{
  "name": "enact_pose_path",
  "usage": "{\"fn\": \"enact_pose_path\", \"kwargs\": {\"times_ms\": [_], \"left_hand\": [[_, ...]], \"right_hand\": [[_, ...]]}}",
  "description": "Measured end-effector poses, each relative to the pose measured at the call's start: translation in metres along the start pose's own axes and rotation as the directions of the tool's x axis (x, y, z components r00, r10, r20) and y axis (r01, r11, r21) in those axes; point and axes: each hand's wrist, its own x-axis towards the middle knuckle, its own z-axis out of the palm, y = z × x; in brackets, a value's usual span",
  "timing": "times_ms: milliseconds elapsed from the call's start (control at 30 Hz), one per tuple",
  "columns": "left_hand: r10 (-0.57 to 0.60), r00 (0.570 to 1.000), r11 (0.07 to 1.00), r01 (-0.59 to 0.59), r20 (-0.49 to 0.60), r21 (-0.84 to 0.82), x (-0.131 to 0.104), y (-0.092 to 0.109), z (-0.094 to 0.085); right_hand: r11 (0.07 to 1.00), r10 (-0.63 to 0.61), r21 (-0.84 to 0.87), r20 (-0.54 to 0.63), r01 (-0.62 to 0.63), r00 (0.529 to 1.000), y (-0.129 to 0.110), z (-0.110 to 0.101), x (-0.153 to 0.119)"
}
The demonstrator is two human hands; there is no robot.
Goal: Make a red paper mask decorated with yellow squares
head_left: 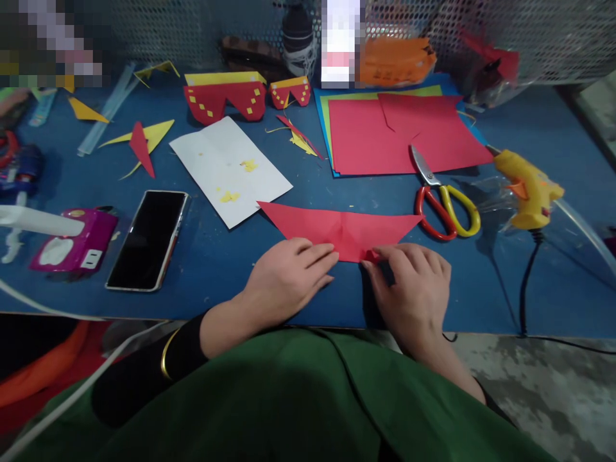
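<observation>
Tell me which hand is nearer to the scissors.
Right. The right hand is just below the scissors in the picture, near their handles; the left hand is farther off, at the red paper's left side.

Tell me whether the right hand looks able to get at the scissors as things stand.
Probably yes: the scissors lie just beyond the right hand, and nothing stands between them. That hand is on the red paper, though, so it would likely have to leave that first.

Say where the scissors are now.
In the head view, the scissors lie right of centre on the blue table, between the creased red paper and the yellow glue gun, tips on a red sheet.
</observation>
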Motion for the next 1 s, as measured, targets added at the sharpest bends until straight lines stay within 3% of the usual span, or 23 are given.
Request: {"fn": "enact_pose_path", "kwargs": {"times_ms": [100, 233, 400, 667, 867, 1000], "left_hand": [[0.067, 0.994, 0.992, -0.075, 0.081, 0.106, 0.000, 0.005, -0.001], [0.056, 0.995, 0.989, -0.068, 0.087, 0.133, -0.001, 0.008, -0.001], [0.045, 0.994, 0.987, -0.059, 0.101, 0.147, -0.002, 0.008, -0.003], [0.043, 0.993, 0.988, -0.059, 0.111, 0.144, -0.002, 0.009, -0.004], [0.035, 0.996, 0.985, -0.048, 0.083, 0.164, -0.004, 0.012, -0.002], [-0.021, 0.999, 0.977, 0.011, 0.046, 0.214, -0.013, 0.011, -0.008]], "right_hand": [[0.977, -0.213, 0.006, -0.038, 0.214, 0.976, -0.007, -0.005, -0.002], [0.905, -0.418, 0.125, 0.075, 0.408, 0.905, -0.012, -0.007, -0.008], [0.914, -0.407, 0.091, 0.182, 0.396, 0.895, -0.010, -0.010, -0.017], [0.964, -0.255, -0.043, 0.139, 0.263, 0.957, 0.005, -0.035, -0.025], [0.894, -0.448, 0.146, 0.231, 0.424, 0.864, -0.009, -0.013, -0.019], [0.903, -0.428, 0.132, 0.213, 0.408, 0.878, -0.012, -0.006, -0.021]]}}
